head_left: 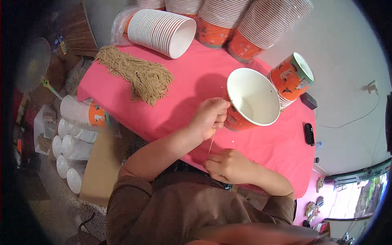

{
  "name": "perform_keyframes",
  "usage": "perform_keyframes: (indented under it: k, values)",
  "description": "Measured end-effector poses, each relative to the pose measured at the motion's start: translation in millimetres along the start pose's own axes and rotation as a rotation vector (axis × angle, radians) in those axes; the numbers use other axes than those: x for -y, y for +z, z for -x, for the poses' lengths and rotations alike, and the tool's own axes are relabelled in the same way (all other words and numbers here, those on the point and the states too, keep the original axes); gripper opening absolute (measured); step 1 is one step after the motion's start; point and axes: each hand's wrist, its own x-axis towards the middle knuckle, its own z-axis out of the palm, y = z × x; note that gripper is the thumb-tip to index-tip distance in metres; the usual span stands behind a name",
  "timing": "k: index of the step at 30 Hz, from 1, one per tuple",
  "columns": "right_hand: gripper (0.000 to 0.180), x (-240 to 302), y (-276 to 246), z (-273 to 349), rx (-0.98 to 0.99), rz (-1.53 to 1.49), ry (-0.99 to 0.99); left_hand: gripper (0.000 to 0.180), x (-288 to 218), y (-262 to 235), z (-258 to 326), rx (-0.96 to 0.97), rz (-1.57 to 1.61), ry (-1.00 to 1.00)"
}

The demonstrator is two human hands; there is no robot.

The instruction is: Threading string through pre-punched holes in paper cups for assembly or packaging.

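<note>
A large paper bucket, white inside with an orange printed outside, stands on the pink-covered table in front of me. My left hand is closed at its left rim, pinching a thin string by the bucket's side. Below the bucket, near the table's front edge, my right hand is closed on the lower part of that string, which runs fairly straight between both hands. Whether the string passes through the bucket's wall is hidden by my left fingers. A bundle of tan strings lies at the left of the table.
Nested paper buckets lie on their side at the back, beside tall wrapped stacks. Upside-down orange buckets stand at the right, near a black object. Left of the table, a cardboard box adjoins wrapped white bucket stacks.
</note>
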Motion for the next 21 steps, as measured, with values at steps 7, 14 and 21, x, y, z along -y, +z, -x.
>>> perform_keyframes:
  k: [7, 14, 21]
  values:
    - [0.012, 0.2, 7.9, -10.9, -0.132, -0.023, -0.037, 0.016, -11.0, 16.2, -7.4, -0.161, -0.159, 0.068]
    - [0.012, 15.7, -41.3, 0.5, -0.161, -0.325, 0.118, 0.012, -61.4, -20.5, -45.9, -0.220, -0.390, 0.156]
    - [0.013, 18.6, -94.4, 16.9, -0.635, -0.692, 0.385, 0.028, -84.5, -55.6, -41.9, -0.444, -0.482, 0.584]
